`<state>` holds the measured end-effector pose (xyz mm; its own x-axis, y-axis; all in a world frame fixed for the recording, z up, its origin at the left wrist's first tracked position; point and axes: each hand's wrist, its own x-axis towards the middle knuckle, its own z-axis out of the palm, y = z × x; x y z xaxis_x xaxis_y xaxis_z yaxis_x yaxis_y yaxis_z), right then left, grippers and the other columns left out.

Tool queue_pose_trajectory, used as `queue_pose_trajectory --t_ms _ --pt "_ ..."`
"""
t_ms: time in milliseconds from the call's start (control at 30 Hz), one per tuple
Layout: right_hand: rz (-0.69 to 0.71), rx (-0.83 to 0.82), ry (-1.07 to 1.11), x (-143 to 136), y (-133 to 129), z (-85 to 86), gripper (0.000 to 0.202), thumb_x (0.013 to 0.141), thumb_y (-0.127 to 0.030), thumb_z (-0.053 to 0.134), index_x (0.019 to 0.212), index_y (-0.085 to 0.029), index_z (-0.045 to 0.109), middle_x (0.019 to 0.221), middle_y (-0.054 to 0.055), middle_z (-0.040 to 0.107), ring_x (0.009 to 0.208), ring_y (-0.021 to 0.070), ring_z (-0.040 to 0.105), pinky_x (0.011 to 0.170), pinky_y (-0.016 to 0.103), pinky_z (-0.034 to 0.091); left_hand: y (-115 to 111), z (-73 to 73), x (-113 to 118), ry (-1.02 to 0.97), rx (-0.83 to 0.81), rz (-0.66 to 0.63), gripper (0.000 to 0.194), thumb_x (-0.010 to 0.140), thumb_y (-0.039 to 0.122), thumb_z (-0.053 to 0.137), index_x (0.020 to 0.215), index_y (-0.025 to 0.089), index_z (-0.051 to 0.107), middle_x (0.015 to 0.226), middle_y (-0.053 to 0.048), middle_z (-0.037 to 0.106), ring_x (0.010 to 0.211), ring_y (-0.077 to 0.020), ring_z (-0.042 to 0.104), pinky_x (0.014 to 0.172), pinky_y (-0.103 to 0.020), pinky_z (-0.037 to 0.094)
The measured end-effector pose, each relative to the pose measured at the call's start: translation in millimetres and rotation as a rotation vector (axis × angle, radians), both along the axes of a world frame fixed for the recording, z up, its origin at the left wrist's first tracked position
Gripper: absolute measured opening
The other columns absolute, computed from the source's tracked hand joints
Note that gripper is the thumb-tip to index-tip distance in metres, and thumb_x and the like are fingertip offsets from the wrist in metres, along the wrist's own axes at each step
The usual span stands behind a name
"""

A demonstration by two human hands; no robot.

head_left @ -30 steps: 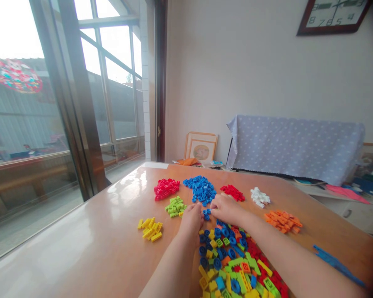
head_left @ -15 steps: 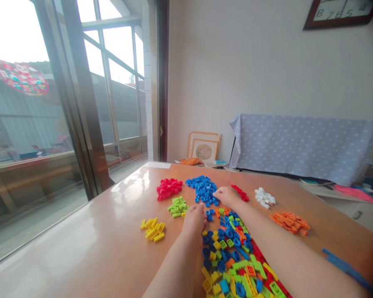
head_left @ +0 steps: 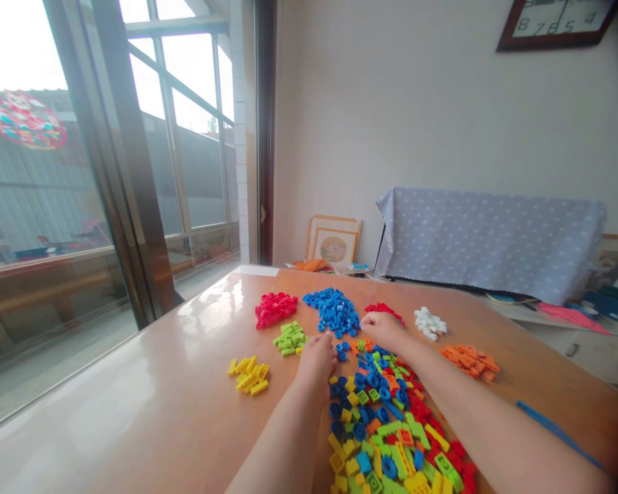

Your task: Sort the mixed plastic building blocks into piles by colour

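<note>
My left hand (head_left: 318,355) is closed, fingertips together, just below the blue brick pile (head_left: 334,312) and right of the lime-green pile (head_left: 290,338); whatever it may hold is hidden. My right hand (head_left: 386,328) has its thumb and fingertips pressed together at the right edge of the blue pile, in front of a red pile (head_left: 385,309). Anything in that pinch is too small to make out. Between my forearms lies a large mixed heap of bricks (head_left: 391,439) in blue, yellow, green, orange and red, with a few blue round pieces (head_left: 342,350) at its far end.
On the brown table (head_left: 175,391) are also a crimson pile (head_left: 276,310), a yellow pile (head_left: 249,375), a white pile (head_left: 430,322) and an orange pile (head_left: 470,361). A blue strip (head_left: 559,431) lies at the right. Behind stands something under a dotted cloth (head_left: 489,240).
My right hand has shifted slightly right relative to the blue pile and now covers part of the red pile's front. The whole view has turned slightly. My left hand stays near the same spot.
</note>
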<state>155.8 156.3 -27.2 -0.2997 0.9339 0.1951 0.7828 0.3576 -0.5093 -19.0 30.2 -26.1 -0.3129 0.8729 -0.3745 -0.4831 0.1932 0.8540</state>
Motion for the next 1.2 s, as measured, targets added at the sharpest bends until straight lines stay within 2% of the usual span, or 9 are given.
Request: queue_pose_trajectory --t_ms 267,400,500,633,767,900,1033,1200 --pt "0.038 -0.051 0.028 27 -26 0.3 0.02 0.078 -0.027 0.057 0.086 -0.018 0.073 0.078 0.001 0.073 0.07 0.0147 0.062 0.063 0.021 0.042 -2 1.8 2 0.016 0.02 -0.009 0.027 0.085 0.041 0.066 0.097 0.018 0.058 0.095 -0.007 0.063 0.084 -0.0167 0.066 0.073 -0.025 0.051" --pt "0.054 -0.063 -0.018 30 -33 0.5 0.019 0.076 -0.023 0.058 0.085 -0.018 0.074 0.08 0.002 0.073 0.071 0.0148 0.062 0.065 0.022 0.043 -3 2.5 2 0.029 0.03 -0.015 0.029 0.083 0.043 0.068 0.096 0.018 0.059 0.094 -0.007 0.064 0.082 -0.0169 0.066 0.072 -0.026 0.052" --pt "0.079 -0.036 -0.059 22 -37 3.5 0.02 0.075 -0.024 0.062 0.09 -0.021 0.075 0.09 0.003 0.072 0.085 0.0178 0.062 0.075 0.025 0.043 -2 1.9 1 0.039 0.033 -0.018 0.03 0.083 0.042 0.069 0.097 0.018 0.06 0.095 -0.008 0.064 0.08 -0.0163 0.066 0.072 -0.026 0.052" --pt "0.146 0.113 -0.233 0 -45 9.2 0.029 0.078 -0.034 0.063 0.105 -0.028 0.073 0.12 0.005 0.065 0.112 0.0246 0.054 0.097 0.036 0.036 -1 -1.5 2 0.042 0.044 -0.03 0.028 0.084 0.041 0.067 0.098 0.017 0.06 0.091 -0.007 0.063 0.078 -0.0153 0.064 0.071 -0.025 0.051" --pt "0.149 0.163 -0.429 -20 -47 9.9 0.026 0.082 -0.039 0.059 0.098 -0.024 0.072 0.134 0.009 0.057 0.123 0.0318 0.045 0.1 0.046 0.03 -1 -5.7 2 0.055 0.078 -0.038 0.029 0.083 0.041 0.068 0.097 0.017 0.06 0.087 -0.006 0.063 0.077 -0.0151 0.064 0.071 -0.025 0.051" --pt "0.171 0.147 -0.434 -29 -45 6.5 0.015 0.077 -0.031 0.062 0.086 -0.021 0.07 0.121 0.009 0.063 0.116 0.0301 0.048 0.093 0.042 0.031 -1 -8.3 2 0.074 0.08 -0.038 0.03 0.082 0.04 0.068 0.098 0.017 0.059 0.083 -0.004 0.061 0.074 -0.0148 0.063 0.068 -0.024 0.05" --pt "0.156 0.155 -0.415 -29 -47 4.0 0.014 0.075 -0.023 0.061 0.087 -0.022 0.068 0.107 0.007 0.067 0.112 0.0261 0.05 0.087 0.037 0.029 0 -9.4 2 0.102 0.083 -0.04 0.029 0.081 0.04 0.068 0.096 0.016 0.06 0.078 -0.003 0.059 0.071 -0.0141 0.061 0.065 -0.023 0.049" --pt "0.156 0.194 -0.407 -28 -56 5.5 0.011 0.079 -0.022 0.061 0.086 -0.023 0.068 0.095 0.006 0.069 0.107 0.0237 0.051 0.089 0.037 0.026 3 -12.5 3 0.144 0.097 -0.047 0.031 0.079 0.041 0.069 0.096 0.016 0.062 0.072 -0.002 0.057 0.067 -0.0134 0.06 0.058 -0.021 0.045"
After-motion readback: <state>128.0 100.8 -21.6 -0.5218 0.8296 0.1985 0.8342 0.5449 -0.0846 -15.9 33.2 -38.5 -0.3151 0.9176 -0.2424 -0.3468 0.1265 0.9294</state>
